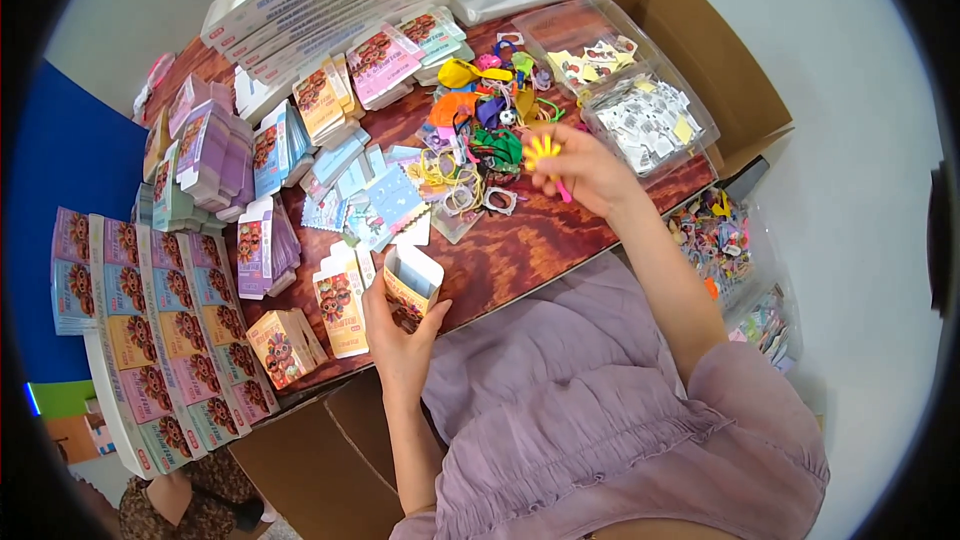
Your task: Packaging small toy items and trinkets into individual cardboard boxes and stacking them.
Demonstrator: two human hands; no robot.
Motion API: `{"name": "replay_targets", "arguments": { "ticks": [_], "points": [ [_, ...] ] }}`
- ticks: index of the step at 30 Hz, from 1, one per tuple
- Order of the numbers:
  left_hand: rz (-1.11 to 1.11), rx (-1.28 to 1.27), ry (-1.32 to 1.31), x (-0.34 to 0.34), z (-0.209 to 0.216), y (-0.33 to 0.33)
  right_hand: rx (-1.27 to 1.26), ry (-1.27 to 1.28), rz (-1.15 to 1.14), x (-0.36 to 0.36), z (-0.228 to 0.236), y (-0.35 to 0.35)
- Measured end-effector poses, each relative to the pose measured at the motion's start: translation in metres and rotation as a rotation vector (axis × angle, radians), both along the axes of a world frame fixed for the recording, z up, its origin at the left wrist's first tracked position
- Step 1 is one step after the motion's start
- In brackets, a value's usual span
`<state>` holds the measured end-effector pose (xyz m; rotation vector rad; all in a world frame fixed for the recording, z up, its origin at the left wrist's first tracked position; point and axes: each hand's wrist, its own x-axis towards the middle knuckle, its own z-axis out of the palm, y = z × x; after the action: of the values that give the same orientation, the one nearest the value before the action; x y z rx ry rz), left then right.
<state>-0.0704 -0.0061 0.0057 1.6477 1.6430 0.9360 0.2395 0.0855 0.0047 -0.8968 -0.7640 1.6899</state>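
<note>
My left hand (402,348) grips a small yellow cardboard box (412,275) at the table's near edge; its top is open and something pale blue shows inside. Over the table, my right hand (592,178) is closed on a small plastic toy (541,151), yellow with finger-like prongs at one end and pink at the other. Just left of it spreads a heap of colourful trinkets (490,110). Blue printed packets (390,198) lie between the heap and the box. A flat yellow carton (338,302) rests beside my left hand.
Flattened coloured cartons (210,155) are stacked on the left, near a tray of filled boxes (185,340). White display boxes (320,15) stand at the back. Clear bins (700,130) with paper slips sit right, beside a cardboard box (720,30). A bag of trinkets (715,250) hangs lower right.
</note>
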Motion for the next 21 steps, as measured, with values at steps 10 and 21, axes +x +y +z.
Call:
{"name": "replay_targets", "arguments": {
  "ticks": [10, 21],
  "points": [
    [-0.068, 0.002, -0.01, 0.006, 0.001, -0.005, 0.301, -1.095, -0.313, 0.003, -0.029, -0.025],
    [-0.129, -0.004, 0.004, 0.015, 0.009, -0.001, 0.432, -1.567, -0.247, -0.024, -0.031, -0.026]
  ]
}}
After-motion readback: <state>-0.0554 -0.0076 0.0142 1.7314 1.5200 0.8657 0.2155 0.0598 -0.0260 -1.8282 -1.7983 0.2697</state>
